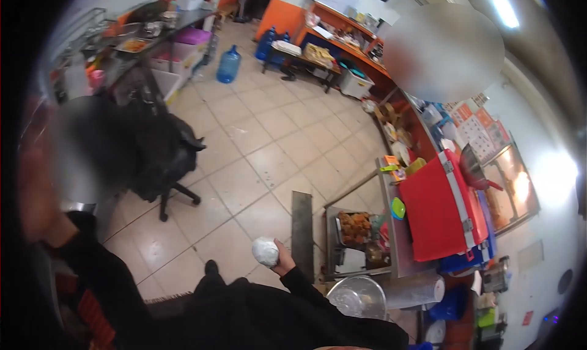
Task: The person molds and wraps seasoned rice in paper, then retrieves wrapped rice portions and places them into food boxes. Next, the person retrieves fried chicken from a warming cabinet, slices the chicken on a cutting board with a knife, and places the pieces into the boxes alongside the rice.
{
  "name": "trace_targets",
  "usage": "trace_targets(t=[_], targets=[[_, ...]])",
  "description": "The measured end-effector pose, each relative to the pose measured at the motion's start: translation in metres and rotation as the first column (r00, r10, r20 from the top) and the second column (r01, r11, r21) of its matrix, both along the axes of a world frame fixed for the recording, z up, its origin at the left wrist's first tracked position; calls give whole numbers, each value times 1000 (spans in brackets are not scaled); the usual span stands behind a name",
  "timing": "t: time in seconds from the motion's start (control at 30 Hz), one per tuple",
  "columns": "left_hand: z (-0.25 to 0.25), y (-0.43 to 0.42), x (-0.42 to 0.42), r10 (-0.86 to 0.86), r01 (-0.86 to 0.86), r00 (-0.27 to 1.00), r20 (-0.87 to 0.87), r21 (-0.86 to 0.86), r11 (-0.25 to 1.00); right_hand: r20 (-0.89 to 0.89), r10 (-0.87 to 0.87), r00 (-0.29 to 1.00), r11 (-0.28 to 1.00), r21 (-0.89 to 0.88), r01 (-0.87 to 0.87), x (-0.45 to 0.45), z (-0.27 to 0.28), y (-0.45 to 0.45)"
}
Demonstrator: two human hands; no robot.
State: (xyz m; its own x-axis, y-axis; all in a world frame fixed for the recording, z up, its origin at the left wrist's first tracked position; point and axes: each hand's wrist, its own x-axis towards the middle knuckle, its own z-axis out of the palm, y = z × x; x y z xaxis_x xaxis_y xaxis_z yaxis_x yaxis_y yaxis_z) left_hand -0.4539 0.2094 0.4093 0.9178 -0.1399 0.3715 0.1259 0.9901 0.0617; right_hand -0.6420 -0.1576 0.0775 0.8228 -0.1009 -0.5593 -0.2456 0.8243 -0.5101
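A round, whitish wrapped bundle [266,251] is in my right hand [284,259], held low in front of my body above the tiled floor. The fingers on its far side are hidden. My left hand [40,209] is raised at the far left edge, blurred and partly covered by a grey smear, so its fingers cannot be made out. Near it is a shiny metal rim [79,208].
A black office chair [168,157] stands at the left. Blue water bottles [229,64] are on the floor further back. At the right are a red box [437,209], a metal bowl [358,298] and a shelf with a food tray [354,227].
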Motion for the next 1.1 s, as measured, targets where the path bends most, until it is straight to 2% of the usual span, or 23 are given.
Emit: trace_targets(t=[0.03, 0.07, 0.1, 0.13, 0.2, 0.3, 0.4, 0.47, 0.57, 0.63, 0.73, 0.83, 0.93, 1.0, 1.03, 1.1], targets=[[39, -40, 5, 407, -547, 769, 493, 177, 818, -21, -46, 999, 998, -49, 45, 10, 6, -12], [53, -70, 17, 455, -737, 428, 781, 11, 676, -37, -101, 994, 991, -95, 97, 22, 13, -25], [60, -97, 28, 431, -724, 303, 850, -89, 684, -57, -174, 983, 975, -147, 164, 31, 26, -34], [65, -127, 38, 406, -682, 249, 879, -139, 718, -75, -235, 969, 965, -139, 223, 35, 25, -48], [58, -185, 62, 352, -579, 240, 905, -158, 800, -8, -312, 950, 949, -48, 312, 43, 6, -72], [33, -262, 104, 260, -478, 264, 929, -108, 871, -73, -466, 882, 884, -50, 464, 64, -1, -105], [-8, -344, 143, 49, -476, 277, 960, 92, 874, -91, -529, 844, 848, -16, 530, 87, -25, -146], [-48, -405, 166, -179, -523, 273, 945, 302, 797, -44, -545, 837, 838, 13, 546, 110, -37, -185], [-114, -480, 198, -534, -587, 294, 792, 591, 553, -45, -552, 833, 834, -1, 552, 152, -31, -248], [-156, -513, 216, -695, -593, 337, 636, 716, 368, -25, -577, 816, 817, -23, 576, 177, -27, -289], [-213, -549, 238, -804, -573, 415, 426, 809, 133, 12, -588, 809, 806, -77, 587, 213, -19, -346], [-250, -587, 264, -826, -536, 485, 286, 844, -23, -14, -591, 807, 800, -143, 583, 254, -17, -402], [-268, -637, 301, -834, -536, 489, 254, 842, -58, -10, -571, 821, 815, -121, 566, 281, -35, -454], [-266, -678, 329, -848, -547, 465, 257, 836, -47, 43, -599, 799, 798, -44, 601, 291, -38, -481], [-264, -703, 345, -858, -552, 440, 264, 833, -27, -46, -652, 757, 758, -47, 651, 301, -28, -495], [-261, -756, 372, -881, -556, 384, 277, 831, 19, -87, -695, 713, 718, -43, 695, 315, -20, -528]])
